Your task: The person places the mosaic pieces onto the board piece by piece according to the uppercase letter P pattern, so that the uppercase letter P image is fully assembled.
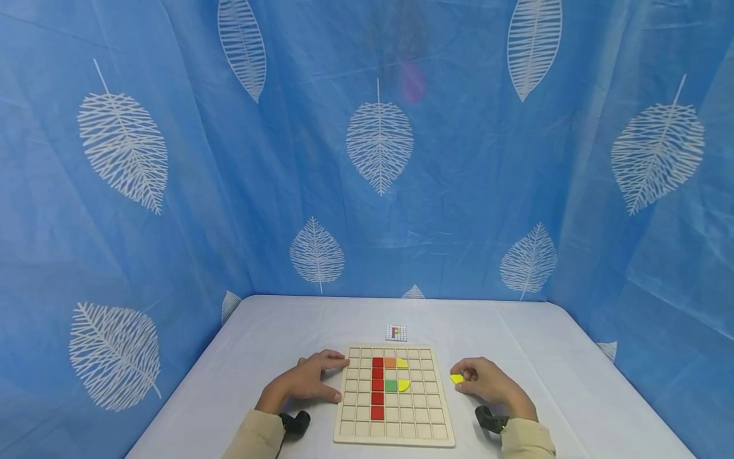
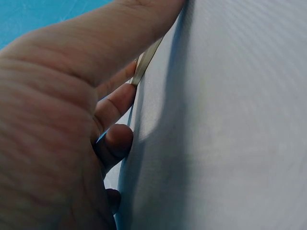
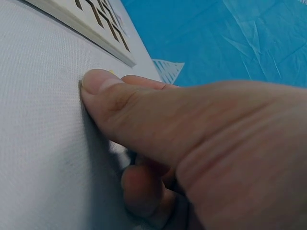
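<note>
A square wooden grid board [image 1: 424,433] lies flat on the table. My left hand [image 1: 309,377] rests at its left side, fingertips and thumb touching the edge with the fingers fairly straight. The left wrist view shows those fingers against the board's edge [image 2: 146,61]. To the right of the board, my right hand [image 1: 486,380] pinches a yellow tile [image 1: 457,378] between thumb and fingers, near the tabletop. Its exact shape is partly covered. From the right wrist, the thumb [image 3: 103,88] hides nearly all of the tile.
In the board sit a column of red squares [image 1: 377,385], an orange square [image 1: 390,363], a green square [image 1: 391,386] and two yellow quarter-round tiles [image 1: 404,386]. A small pattern card [image 1: 396,333] lies behind the board. Blue leaf-print cloth [image 1: 378,255] encloses the white table [image 1: 275,325].
</note>
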`<state>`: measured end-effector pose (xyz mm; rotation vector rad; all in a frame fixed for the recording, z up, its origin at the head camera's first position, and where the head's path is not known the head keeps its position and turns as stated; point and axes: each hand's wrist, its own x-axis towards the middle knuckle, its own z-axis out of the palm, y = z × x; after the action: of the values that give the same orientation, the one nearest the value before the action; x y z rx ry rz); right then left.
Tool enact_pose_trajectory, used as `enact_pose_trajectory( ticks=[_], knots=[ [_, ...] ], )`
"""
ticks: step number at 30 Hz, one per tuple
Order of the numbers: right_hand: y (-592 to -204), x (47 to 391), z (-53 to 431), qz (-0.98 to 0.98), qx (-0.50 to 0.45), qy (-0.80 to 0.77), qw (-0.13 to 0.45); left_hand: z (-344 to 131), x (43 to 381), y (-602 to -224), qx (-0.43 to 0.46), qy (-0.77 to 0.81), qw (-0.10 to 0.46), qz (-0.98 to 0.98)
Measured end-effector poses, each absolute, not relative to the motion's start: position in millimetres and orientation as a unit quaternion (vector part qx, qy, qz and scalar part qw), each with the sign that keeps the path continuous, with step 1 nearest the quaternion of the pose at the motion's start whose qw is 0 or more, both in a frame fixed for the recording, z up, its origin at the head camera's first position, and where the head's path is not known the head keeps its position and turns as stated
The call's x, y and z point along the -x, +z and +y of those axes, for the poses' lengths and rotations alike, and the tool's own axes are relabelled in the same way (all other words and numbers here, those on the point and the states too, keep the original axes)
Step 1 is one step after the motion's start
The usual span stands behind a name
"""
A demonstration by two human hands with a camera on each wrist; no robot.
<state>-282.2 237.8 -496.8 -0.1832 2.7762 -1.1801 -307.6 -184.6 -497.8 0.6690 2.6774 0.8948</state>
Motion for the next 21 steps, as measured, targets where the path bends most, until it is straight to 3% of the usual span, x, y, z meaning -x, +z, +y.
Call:
enact_pose_trajectory(
  ticks=[21],
  knots=[
    [-498.9,283.9,243.7,0.912,0.086,-0.397,0.055,-184.5,310.1,-499.9,-0.23,0.297,0.119,0.919]
  ],
)
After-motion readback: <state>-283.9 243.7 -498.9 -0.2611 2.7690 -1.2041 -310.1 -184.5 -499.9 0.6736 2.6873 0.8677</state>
